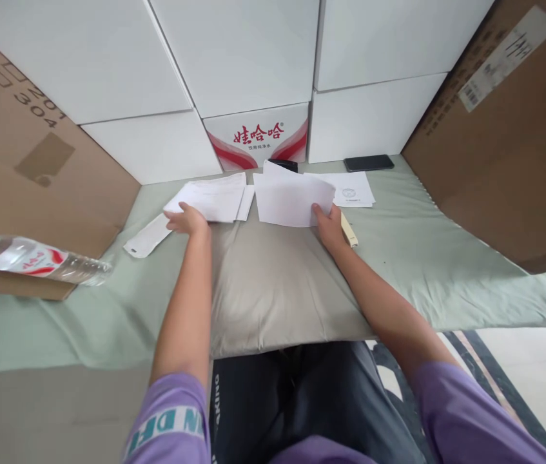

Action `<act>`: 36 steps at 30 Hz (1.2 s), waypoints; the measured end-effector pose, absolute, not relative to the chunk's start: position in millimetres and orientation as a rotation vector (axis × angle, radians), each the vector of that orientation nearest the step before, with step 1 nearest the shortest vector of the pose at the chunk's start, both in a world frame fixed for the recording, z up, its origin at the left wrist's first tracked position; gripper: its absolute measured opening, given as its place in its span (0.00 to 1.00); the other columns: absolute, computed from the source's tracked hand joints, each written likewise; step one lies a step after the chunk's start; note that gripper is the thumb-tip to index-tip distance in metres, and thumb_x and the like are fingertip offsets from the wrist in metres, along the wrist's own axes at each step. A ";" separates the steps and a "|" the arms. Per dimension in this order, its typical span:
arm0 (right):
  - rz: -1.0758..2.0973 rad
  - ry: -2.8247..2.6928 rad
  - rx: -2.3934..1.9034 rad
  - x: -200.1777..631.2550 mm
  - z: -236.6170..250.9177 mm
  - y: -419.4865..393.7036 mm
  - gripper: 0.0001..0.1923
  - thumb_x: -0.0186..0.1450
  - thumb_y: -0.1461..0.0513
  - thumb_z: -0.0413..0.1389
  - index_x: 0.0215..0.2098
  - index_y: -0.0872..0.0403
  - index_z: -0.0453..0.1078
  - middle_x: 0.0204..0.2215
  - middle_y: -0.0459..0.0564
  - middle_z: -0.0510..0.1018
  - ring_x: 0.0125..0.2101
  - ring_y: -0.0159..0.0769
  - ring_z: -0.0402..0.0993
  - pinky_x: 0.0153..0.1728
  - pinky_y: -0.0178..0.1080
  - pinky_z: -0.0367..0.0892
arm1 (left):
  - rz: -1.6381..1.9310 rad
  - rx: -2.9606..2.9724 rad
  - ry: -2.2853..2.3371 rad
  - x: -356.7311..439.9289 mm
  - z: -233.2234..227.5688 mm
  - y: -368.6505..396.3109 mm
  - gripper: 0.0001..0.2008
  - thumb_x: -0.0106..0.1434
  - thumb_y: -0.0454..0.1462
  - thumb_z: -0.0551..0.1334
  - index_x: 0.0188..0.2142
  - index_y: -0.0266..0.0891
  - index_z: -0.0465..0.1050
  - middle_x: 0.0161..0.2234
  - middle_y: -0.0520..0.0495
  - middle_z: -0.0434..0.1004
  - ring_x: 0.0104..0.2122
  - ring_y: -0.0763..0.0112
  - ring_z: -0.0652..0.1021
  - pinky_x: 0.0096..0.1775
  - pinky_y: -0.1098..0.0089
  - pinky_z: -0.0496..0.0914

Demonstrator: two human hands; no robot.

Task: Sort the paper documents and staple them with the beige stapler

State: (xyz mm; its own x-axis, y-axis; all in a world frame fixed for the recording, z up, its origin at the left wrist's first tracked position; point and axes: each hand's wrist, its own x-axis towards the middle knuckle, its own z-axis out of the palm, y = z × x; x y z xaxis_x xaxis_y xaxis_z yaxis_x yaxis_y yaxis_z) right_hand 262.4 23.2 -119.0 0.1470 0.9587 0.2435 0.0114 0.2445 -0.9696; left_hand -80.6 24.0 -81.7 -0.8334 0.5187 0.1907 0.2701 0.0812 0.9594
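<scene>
My left hand (186,220) rests on the near corner of a stack of white papers (212,198) lying on the green cloth. Lifted slightly off the surface is a white sheet (291,197), which my right hand (329,225) grips at its lower right edge with the thumb on top. Just right of my right hand lies a cream-coloured pen-like stick (349,231). A long white envelope (146,237) sits left of my left hand. Beyond my right hand another printed sheet (352,188) lies flat.
A grey pillow (273,290) covers the green cloth (447,258) in front of me. Two dark phones (368,162) (284,165) lie near the white boxes (253,58) at the back. Cardboard boxes (509,142) flank both sides. A water bottle (35,259) lies at left.
</scene>
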 end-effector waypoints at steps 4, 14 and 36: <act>0.995 -1.239 -1.008 260.7 -115.7 17.8 0.21 0.60 0.45 0.60 0.40 0.52 0.72 0.39 0.53 0.79 0.41 0.45 0.75 0.50 0.53 0.71 | 2.008 1.020 1.866 -59.5 -102.5 -3.4 0.35 0.67 0.60 0.53 0.63 0.42 0.60 0.60 0.33 0.66 0.61 0.51 0.70 0.62 0.50 0.63; 1.080 -1.461 -0.947 260.4 -99.6 5.2 0.20 0.58 0.44 0.63 0.37 0.50 0.74 0.35 0.51 0.80 0.37 0.45 0.74 0.42 0.51 0.73 | 1.710 1.358 1.304 -17.7 -108.4 -37.7 0.38 0.43 0.55 0.77 0.48 0.37 0.77 0.46 0.36 0.81 0.47 0.53 0.81 0.49 0.60 0.76; 1.102 -1.526 -1.060 256.6 -115.7 15.6 0.07 0.54 0.57 0.52 0.26 0.52 0.67 0.25 0.45 0.72 0.33 0.41 0.66 0.41 0.47 0.67 | 1.776 1.317 1.367 -10.2 -104.5 -43.6 0.27 0.58 0.60 0.66 0.36 0.37 0.78 0.35 0.43 0.81 0.38 0.64 0.80 0.40 0.69 0.74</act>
